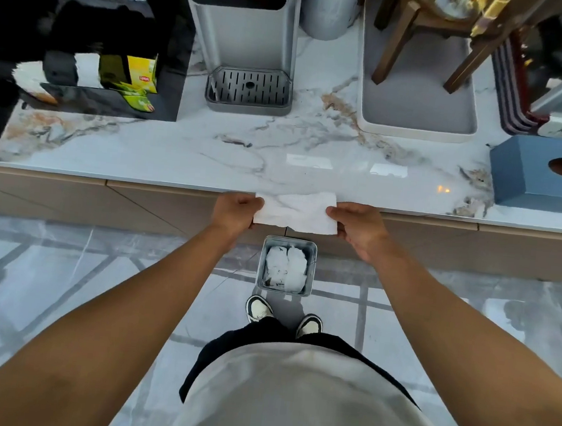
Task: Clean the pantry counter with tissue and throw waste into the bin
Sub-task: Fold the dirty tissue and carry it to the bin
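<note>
A white tissue (296, 211) is stretched flat between both hands at the front edge of the marble counter (175, 154). My left hand (235, 210) pinches its left side and my right hand (357, 225) pinches its right side. Directly below, on the floor against the cabinet, stands a small square metal bin (312, 250) with crumpled white tissues inside. A blue tissue box (530, 175) with a round opening sits at the counter's right end.
A grey water dispenser (248, 38) with a drip tray stands at the back centre. Left of it is a black holder with yellow tea packets (138, 79). A grey tray (417, 99) holding a wooden stand is at the back right. My shoes (256, 308) are just behind the bin.
</note>
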